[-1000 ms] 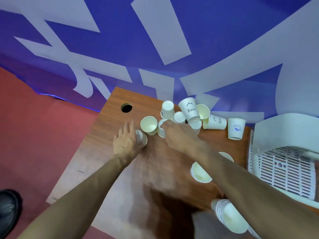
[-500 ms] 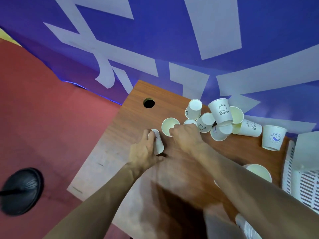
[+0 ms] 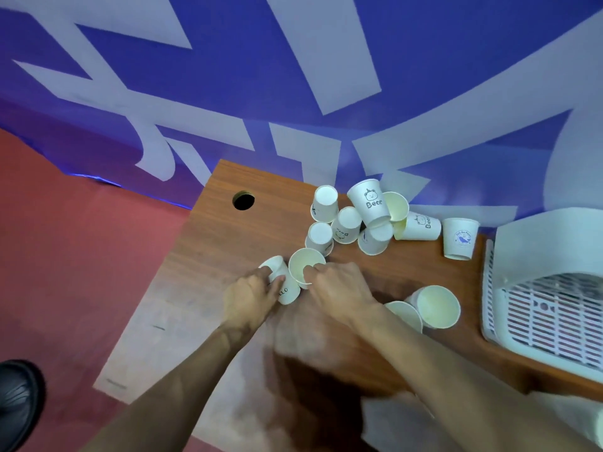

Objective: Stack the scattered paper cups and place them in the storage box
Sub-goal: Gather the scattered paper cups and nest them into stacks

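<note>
Honestly, these thin paper cups [image 3: 368, 203] crush easily, so grip rims gently. Left hand [image 3: 251, 298] wraps the tipped cup [image 3: 287, 290], right hand [image 3: 339, 291] pinches the upright cup [image 3: 301, 262] beside it on the wooden desk [image 3: 228, 243]; storage box [image 3: 535, 321] sits right.

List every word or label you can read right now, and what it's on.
"Bear": tilted cup, below a bear face.
"Bear": sideways cup, text rotated.
"LLO", a word's end: held cup in the left hand.
Round blue logo on the far-right cup: too small to read.
Banner: huge cropped strokes, unreadable.
</note>
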A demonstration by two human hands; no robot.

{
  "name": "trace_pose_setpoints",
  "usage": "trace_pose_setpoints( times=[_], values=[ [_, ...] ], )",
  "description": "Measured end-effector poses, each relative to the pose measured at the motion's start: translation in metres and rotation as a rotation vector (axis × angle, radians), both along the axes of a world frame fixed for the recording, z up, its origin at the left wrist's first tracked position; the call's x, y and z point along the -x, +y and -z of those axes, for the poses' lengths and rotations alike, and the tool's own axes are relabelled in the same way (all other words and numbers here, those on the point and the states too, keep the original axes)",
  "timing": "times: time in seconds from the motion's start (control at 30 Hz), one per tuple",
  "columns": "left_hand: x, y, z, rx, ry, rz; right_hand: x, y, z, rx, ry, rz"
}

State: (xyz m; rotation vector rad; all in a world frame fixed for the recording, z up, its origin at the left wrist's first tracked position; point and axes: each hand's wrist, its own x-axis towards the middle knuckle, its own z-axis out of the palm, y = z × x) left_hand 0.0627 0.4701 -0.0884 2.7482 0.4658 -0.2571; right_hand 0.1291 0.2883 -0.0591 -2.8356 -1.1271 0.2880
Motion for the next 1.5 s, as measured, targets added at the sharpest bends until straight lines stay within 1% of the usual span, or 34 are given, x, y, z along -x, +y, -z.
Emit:
trace_pose_setpoints(
  times=[0.1, 0.17, 0.27, 0.47, 0.57, 0.67, 0.8, 0.93, 1.07, 1.27, 1.43, 1.5],
  values=[
    [0.001, -0.021, -0.018, 0.104, -0.136, -0.014, 0.014, -0.021, -0.018, -0.188, 0.036, 0.205],
    [0.007, -0.036, -0.028, 0.150, -0.241, -0.002, 0.024, -0.041, -0.030, -0.289, 0.009, 0.304],
    [0.018, -0.058, -0.038, 0.124, -0.334, 0.108, 0.039, -0.076, -0.045, -0.386, -0.039, 0.422],
    [0.026, -0.106, -0.059, 0.157, -0.425, 0.315, 0.063, -0.143, -0.067, -0.480, -0.069, 0.587],
    [0.028, -0.127, -0.073, 0.176, -0.491, 0.405, 0.068, -0.170, -0.077, -0.476, -0.065, 0.635],
    [0.025, -0.143, -0.085, 0.205, -0.543, 0.461, 0.069, -0.191, -0.084, -0.444, -0.105, 0.694],
    [0.022, -0.160, -0.091, 0.212, -0.555, 0.511, 0.071, -0.210, -0.087, -0.386, -0.118, 0.752],
    [0.024, -0.168, -0.087, 0.185, -0.545, 0.556, 0.075, -0.221, -0.080, -0.365, -0.099, 0.751],
    [0.026, -0.169, -0.079, 0.097, -0.525, 0.601, 0.078, -0.221, -0.073, -0.389, -0.079, 0.741],
    [0.034, -0.166, -0.064, -0.002, -0.438, 0.676, 0.078, -0.216, -0.056, -0.363, -0.054, 0.663],
    [0.034, -0.166, -0.054, -0.008, -0.392, 0.670, 0.074, -0.208, -0.049, -0.343, -0.080, 0.685],
    [0.032, -0.168, -0.048, -0.017, -0.365, 0.697, 0.074, -0.207, -0.044, -0.308, -0.011, 0.677]
  ],
)
